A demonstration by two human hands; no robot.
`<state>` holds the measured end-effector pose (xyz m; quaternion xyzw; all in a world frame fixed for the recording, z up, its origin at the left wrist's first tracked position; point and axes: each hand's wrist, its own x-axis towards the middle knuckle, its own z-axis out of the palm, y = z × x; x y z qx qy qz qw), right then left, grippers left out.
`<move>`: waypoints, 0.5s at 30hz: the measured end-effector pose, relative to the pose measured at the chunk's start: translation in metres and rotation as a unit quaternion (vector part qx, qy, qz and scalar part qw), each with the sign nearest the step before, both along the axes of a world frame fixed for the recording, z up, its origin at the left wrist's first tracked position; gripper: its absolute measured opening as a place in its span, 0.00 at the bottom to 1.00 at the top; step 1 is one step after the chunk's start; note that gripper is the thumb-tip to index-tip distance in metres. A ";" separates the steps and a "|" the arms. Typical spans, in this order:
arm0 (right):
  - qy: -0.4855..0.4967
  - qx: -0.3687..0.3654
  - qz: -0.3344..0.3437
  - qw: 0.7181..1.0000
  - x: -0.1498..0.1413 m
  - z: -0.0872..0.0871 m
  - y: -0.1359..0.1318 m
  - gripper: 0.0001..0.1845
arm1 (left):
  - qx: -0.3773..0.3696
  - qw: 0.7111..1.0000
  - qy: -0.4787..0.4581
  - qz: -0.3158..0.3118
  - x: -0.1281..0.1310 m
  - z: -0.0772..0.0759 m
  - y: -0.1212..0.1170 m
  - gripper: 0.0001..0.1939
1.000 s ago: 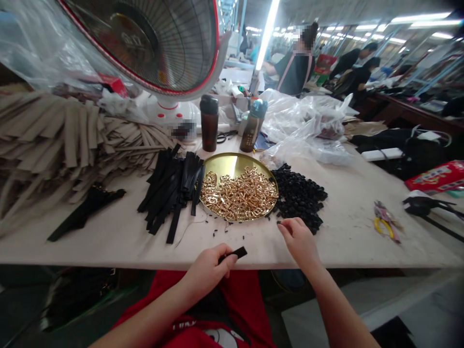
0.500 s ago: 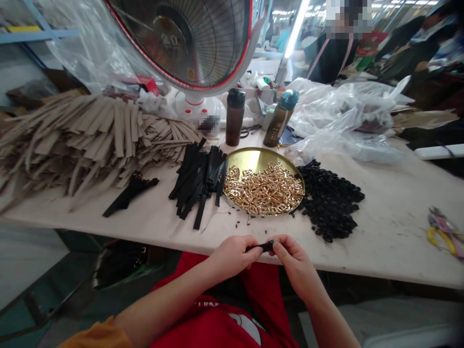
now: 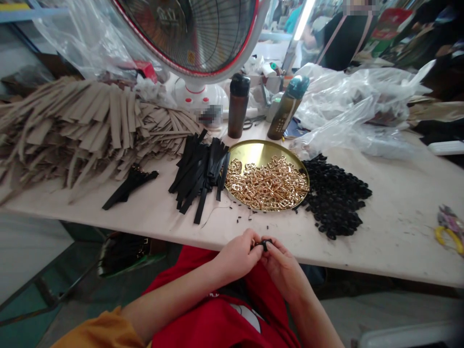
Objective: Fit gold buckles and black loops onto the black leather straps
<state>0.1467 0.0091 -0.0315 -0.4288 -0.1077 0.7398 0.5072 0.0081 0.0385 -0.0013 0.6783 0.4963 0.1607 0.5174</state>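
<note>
Both hands meet over the table's front edge, pinching a short black strap (image 3: 266, 243) between them. My left hand (image 3: 237, 253) is closed on its left part, where a small gold glint shows at the fingers. At the right end, my right hand (image 3: 282, 266) grips with thumb and fingertips. The fingers hide most of the strap. Just beyond the hands stands a round gold tray (image 3: 259, 146) heaped with gold buckles (image 3: 270, 183). Black strips (image 3: 195, 174) lie against its left side, and a pile of small black loops (image 3: 335, 198) against its right.
Beige strips (image 3: 90, 116) are heaped at the left, near a small bundle of black straps (image 3: 128, 187). A fan (image 3: 195, 89), two bottles (image 3: 238, 106) and plastic bags (image 3: 337, 111) stand behind. Pliers (image 3: 449, 227) lie far right. A person (image 3: 344, 38) is in the background.
The hands have drawn closer together on the strap, and less of it shows between them. The view has tilted slightly downward.
</note>
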 end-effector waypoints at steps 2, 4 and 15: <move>0.000 -0.009 -0.005 1.000 -0.003 0.000 -0.002 0.09 | -0.018 0.999 -0.030 -0.013 -0.004 0.001 -0.001 0.14; -0.003 -0.010 -0.004 1.000 -0.007 0.001 -0.004 0.10 | -0.033 0.997 -0.055 -0.031 -0.007 0.003 -0.002 0.18; -0.117 0.050 -0.015 0.992 -0.006 0.003 -0.018 0.14 | -0.083 0.993 -0.074 0.031 -0.017 -0.003 -0.004 0.11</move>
